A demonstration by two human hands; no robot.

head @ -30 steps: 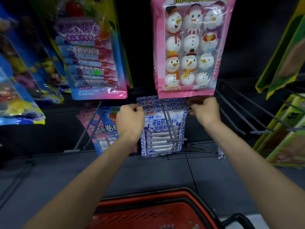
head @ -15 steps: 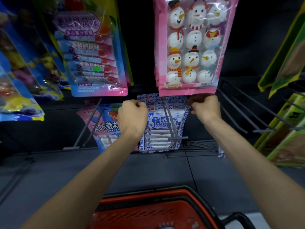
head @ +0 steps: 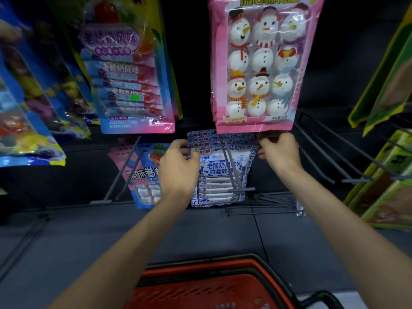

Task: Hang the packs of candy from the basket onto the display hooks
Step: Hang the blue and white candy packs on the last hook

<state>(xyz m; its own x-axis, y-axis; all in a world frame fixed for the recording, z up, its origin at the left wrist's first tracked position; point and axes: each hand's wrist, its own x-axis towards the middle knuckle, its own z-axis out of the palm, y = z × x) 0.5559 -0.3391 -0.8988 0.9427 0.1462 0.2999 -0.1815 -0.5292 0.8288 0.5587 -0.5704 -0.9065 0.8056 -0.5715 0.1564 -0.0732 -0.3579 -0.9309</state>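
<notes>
Hands are apart, one at each top corner of the blue-and-white pack [head: 219, 175]; the left hand [head: 178, 168] pinches its upper left corner, and the right hand [head: 278, 152] is curled on its upper right corner, touching the bottom edge of the snowman pack [head: 256, 63]. The blue-and-white pack hangs directly below the snowman pack, and the two wires of the display hook [head: 233, 170] appear to pass through its header and run out in front of it.

I judge that the step is to slide it fully back; to do this well, push both corners evenly so the header does not twist or tear on the wires, then let go only when it hangs straight. The basket [head: 200, 267] stands well below the snowman pack; what remains inside I cannot tell.
</notes>
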